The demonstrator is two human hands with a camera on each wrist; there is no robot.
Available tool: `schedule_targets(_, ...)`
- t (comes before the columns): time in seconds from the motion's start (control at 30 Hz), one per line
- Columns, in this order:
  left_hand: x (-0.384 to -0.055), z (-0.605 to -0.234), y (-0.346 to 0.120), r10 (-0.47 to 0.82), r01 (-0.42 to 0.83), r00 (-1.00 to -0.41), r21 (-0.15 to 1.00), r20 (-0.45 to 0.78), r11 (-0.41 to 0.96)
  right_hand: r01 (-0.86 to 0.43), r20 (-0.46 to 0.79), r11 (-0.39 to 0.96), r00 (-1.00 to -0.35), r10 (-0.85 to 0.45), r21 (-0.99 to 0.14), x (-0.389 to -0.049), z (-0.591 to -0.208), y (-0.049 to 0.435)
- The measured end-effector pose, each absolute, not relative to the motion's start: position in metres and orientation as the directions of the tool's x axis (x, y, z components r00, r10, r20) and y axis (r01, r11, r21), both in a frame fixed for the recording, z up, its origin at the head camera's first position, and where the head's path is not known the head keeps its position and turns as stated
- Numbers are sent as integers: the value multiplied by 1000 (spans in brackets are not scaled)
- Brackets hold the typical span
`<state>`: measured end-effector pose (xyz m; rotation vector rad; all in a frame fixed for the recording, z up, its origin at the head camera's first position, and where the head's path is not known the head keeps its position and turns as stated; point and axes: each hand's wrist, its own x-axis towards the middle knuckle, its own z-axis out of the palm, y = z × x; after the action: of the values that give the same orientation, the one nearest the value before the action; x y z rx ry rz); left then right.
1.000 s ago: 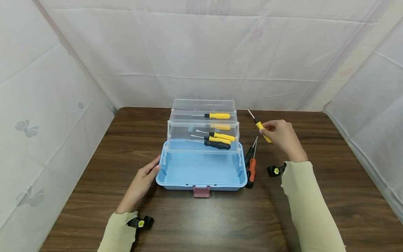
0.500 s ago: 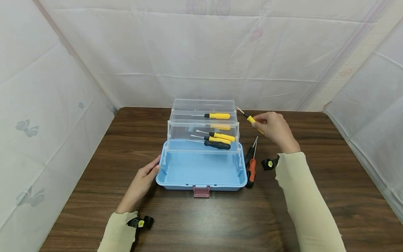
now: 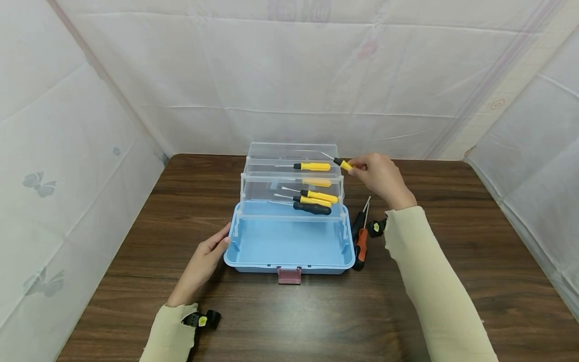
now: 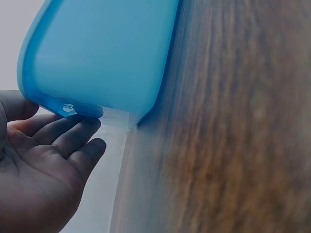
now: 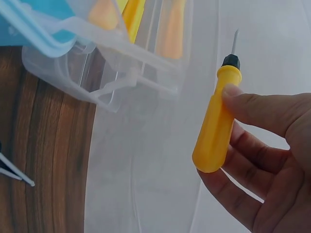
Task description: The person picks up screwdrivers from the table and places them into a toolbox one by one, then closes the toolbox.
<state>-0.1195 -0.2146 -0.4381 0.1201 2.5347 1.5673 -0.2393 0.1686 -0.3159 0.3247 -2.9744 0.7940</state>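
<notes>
A light blue toolbox [image 3: 289,246] stands open, its clear tiered trays [image 3: 253,193] raised at the back. My left hand [image 3: 204,261] holds the box's left rim, thumb on the edge and fingers against the side below it. My right hand [image 3: 381,177] pinches a yellow screwdriver [image 5: 214,128] by its handle, black collar and shaft pointing up in the right wrist view. From the head view, its shaft reaches left over the top tray. Several yellow-handled screwdrivers [image 3: 315,166] lie in the trays, along with a black-handled screwdriver [image 3: 312,207].
Against the box's right side lie an orange-and-black screwdriver [image 3: 361,246] and a black-handled one [image 3: 358,224]. A dark pink latch [image 3: 289,275] hangs at the box's front. White sheeting [image 3: 289,75] rises behind the wooden table [image 3: 289,322].
My right hand has moved left and toward the back with the yellow screwdriver, from beside the box to the top tray's right end. The left hand and the box have stayed put.
</notes>
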Motion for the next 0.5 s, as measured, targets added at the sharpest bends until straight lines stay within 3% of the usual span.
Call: schedule_targets(0.5, -120, -438, -213, 147, -12, -985, 887, -90, 461, -304, 78, 837, -950, -303, -454, -257, -314, 145)
